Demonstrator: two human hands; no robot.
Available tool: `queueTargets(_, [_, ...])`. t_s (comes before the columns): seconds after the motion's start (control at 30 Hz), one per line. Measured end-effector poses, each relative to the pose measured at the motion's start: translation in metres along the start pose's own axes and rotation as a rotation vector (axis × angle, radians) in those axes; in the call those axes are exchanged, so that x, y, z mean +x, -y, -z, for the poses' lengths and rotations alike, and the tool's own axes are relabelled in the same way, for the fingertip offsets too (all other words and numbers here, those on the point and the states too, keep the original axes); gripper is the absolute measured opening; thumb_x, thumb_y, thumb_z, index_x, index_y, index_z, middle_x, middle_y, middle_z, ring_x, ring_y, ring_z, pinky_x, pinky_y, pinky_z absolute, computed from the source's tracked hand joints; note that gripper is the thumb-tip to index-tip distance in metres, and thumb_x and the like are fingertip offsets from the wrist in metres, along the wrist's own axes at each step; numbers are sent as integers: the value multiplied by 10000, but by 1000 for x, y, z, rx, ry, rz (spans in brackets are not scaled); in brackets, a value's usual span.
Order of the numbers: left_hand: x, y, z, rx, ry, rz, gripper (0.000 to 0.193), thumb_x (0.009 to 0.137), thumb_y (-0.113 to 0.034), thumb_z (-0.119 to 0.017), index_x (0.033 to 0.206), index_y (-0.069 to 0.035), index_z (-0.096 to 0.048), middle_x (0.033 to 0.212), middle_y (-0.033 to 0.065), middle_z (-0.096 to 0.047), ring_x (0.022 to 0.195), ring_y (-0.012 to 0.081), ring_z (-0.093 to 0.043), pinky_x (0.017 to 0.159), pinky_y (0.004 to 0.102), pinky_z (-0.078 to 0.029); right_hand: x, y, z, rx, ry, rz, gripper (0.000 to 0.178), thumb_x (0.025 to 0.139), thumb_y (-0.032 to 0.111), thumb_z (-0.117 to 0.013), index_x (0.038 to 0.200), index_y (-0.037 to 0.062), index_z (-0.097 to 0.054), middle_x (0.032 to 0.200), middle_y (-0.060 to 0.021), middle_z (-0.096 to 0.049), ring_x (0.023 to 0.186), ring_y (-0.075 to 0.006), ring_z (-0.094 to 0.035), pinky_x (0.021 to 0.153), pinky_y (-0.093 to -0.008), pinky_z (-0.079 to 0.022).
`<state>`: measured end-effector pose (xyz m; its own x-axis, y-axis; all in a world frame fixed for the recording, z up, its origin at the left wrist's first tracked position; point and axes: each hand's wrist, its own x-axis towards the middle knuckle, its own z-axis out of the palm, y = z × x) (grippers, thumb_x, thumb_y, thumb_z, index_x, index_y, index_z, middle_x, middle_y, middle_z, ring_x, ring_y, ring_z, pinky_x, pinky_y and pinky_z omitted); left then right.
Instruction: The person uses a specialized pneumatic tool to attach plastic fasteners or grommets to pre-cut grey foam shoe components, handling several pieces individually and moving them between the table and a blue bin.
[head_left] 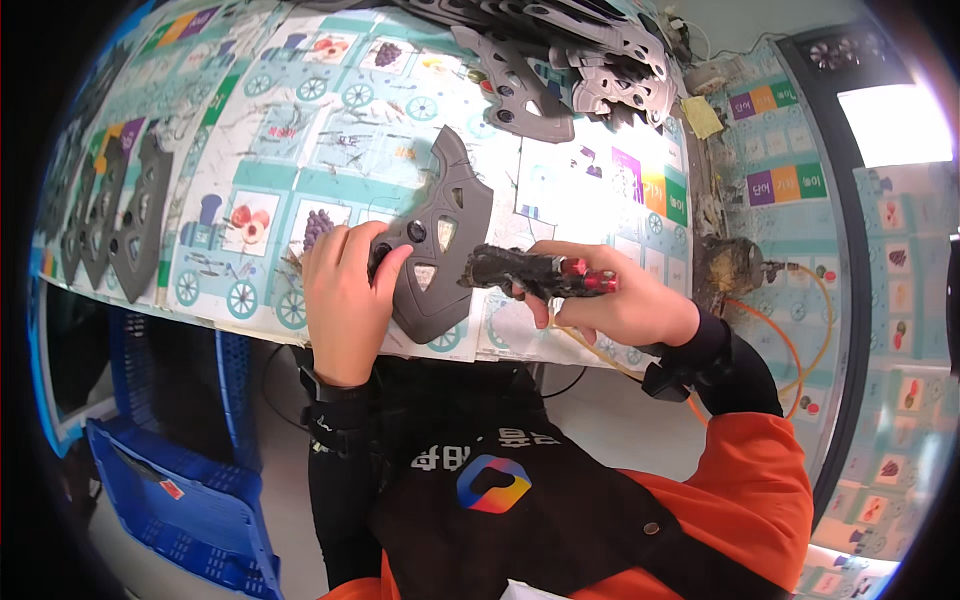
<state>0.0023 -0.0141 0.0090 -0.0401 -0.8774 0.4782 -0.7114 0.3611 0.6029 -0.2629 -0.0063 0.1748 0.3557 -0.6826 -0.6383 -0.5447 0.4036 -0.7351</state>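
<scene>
- In the head view, we see the left hand gripping the left edge of a gray plastic piece near the worktop's front edge.
- Our right hand is closed around a dark, grimy tool, its tip right beside the piece; we cannot tell whether they touch.
- We see similar pieces lying at left.

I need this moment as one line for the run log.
left hand grip: curved grey part; right hand grip: dark tool; tool: near part's right edge, contact unclear; similar grey parts: left side of table
</scene>
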Motion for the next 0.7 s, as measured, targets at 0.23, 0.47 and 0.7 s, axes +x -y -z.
queueTargets(0.23, [-4,7,2,-99,-94,7,191,917,-136,-827,1020,-83,-676,876,65,-676,859,299,-639,792,428,-455,18,5,-13,-211,102,19,381,896,-26,-637,1274,10,-670,919,6,-728,644,-61,-595,589,-255,-470])
queueTargets(0.47, [-4,8,3,-140,8,80,165,918,-106,-818,980,-64,-672,889,68,-694,822,303,-635,789,428,-461,25,9,-21,-353,75,62,367,1006,101,-729,1344,-9,-638,842,-109,-600,705,-184,-500,671,-360,-465])
queueTargets(0.7, [-3,8,4,-140,25,90,168,925,-113,-810,967,-62,-655,885,75,-689,829,317,-642,789,441,-463,31,-11,-16,-312,100,165,409,966,51,-710,1354,-41,-618,900,-153,-630,730,-223,-538,712,-382,-491])
